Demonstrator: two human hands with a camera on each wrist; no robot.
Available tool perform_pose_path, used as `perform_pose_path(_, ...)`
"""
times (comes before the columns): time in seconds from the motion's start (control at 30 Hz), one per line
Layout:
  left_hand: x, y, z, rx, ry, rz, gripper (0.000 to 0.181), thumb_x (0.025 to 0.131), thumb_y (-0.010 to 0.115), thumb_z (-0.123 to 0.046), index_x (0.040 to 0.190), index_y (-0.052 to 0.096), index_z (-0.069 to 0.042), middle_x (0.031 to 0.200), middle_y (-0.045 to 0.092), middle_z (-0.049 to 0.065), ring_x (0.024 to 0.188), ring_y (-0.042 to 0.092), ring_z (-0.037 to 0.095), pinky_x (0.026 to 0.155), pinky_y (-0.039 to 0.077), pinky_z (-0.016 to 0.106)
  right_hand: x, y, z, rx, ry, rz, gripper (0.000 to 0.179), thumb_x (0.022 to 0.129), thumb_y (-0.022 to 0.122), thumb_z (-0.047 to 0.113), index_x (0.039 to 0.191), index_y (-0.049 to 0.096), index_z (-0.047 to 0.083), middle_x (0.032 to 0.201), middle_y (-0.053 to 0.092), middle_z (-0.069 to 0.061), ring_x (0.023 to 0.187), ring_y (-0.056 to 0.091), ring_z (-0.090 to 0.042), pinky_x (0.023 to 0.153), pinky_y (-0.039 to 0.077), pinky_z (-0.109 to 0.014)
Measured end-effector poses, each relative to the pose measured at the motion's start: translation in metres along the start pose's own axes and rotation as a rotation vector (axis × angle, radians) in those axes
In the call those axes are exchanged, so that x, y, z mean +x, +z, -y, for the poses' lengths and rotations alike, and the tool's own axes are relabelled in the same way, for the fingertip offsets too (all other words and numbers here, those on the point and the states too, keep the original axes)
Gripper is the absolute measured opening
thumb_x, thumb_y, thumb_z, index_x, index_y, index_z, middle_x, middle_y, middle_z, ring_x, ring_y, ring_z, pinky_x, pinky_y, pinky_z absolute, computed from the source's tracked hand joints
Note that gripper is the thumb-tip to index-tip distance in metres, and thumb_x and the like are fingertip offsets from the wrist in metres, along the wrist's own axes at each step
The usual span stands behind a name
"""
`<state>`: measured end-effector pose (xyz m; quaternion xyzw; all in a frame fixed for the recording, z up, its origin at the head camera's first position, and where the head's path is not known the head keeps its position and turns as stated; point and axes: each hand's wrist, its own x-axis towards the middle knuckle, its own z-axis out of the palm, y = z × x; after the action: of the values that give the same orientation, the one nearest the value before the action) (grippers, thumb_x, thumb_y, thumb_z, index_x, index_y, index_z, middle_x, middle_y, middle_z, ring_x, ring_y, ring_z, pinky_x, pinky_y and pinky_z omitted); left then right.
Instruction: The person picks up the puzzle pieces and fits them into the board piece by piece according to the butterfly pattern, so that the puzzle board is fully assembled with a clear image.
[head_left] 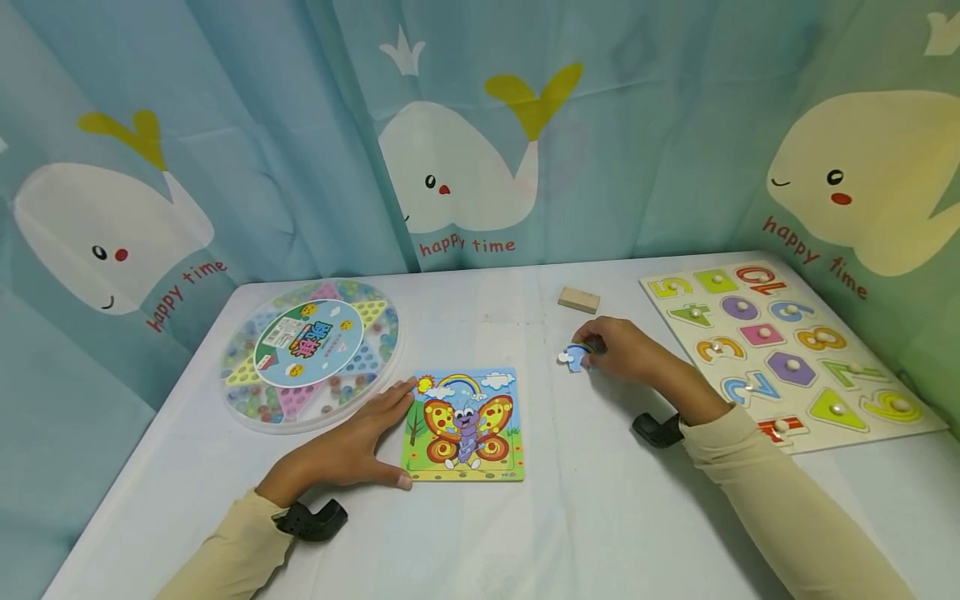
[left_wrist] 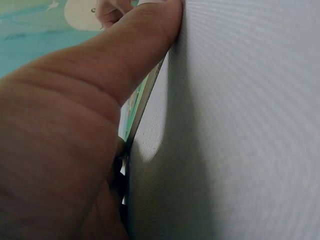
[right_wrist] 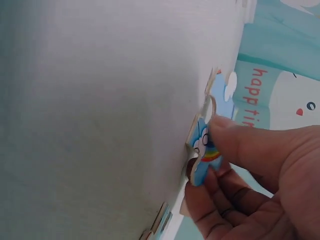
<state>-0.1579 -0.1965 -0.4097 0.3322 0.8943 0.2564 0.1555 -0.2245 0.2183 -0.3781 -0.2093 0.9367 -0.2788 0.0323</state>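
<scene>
The square butterfly puzzle (head_left: 466,425) lies flat on the white tabletop. My left hand (head_left: 352,442) rests along its left side, fingers extended, thumb tip at the lower left corner. In the left wrist view, the thumb (left_wrist: 107,62) crosses in front of the board's thin edge (left_wrist: 145,97). To the right, my right hand (head_left: 622,350) pinches a blue jigsaw piece with a rainbow and cloud (right_wrist: 202,150) between thumb and fingers. Another blue piece with a white cloud (right_wrist: 222,92) shows just beyond the thumb, overlapping it in the right wrist view.
A round marble game box (head_left: 375,354) with a star pattern stands at the left. On the right lies a number and shape peg board (head_left: 757,358), partly behind the right forearm. A small wooden block (head_left: 579,300) sits beyond the right hand. A whale-print curtain (head_left: 300,125) hangs behind.
</scene>
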Motion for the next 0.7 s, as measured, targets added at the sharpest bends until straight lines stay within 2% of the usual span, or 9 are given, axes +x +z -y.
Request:
perform_pose_path(0.17, 0.001, 0.001, 0.001, -0.011, 0.009, -0.001, 0.118, 0.071, 0.075, -0.065, 0.155, 0.017, -0.005, 0.163, 0.001, 0.0, 0.148, 0.0, 0.025, 0.115, 0.011, 0.051, -0.003, -0.002, 0.0, 0.018, -0.013, -0.029, 0.018, 0.084, 0.061, -0.014, 0.099, 0.068, -0.007, 0.093, 0.066, -0.013, 0.087, 0.059, -0.028, 0.078, 0.048, -0.043)
perform_pose_path(0.37, 0.001, 0.002, 0.001, -0.011, 0.014, 0.004, 0.118, 0.072, 0.073, -0.066, 0.155, 0.017, -0.005, 0.163, 0.0, 0.0, 0.147, 0.0, 0.025, 0.115, 0.011, 0.051, -0.007, -0.006, -0.002, 0.022, -0.013, -0.015, 0.021, 0.086, 0.059, -0.012, 0.102, 0.07, -0.007, 0.099, 0.068, -0.015, 0.094, 0.061, -0.031, 0.081, 0.049, -0.045)
perform_pose_path(0.7, -0.001, -0.001, 0.0, -0.013, 0.014, -0.001, 0.117, 0.072, 0.075, -0.064, 0.155, 0.017, -0.004, 0.163, 0.001, -0.001, 0.148, 0.0, 0.024, 0.115, 0.012, 0.051, -0.007, -0.011, 0.0, 0.025, -0.068, -0.004, 0.019, 0.085, 0.06, -0.012, 0.101, 0.069, -0.005, 0.089, 0.069, -0.008, 0.082, 0.061, -0.022, 0.072, 0.049, -0.036)
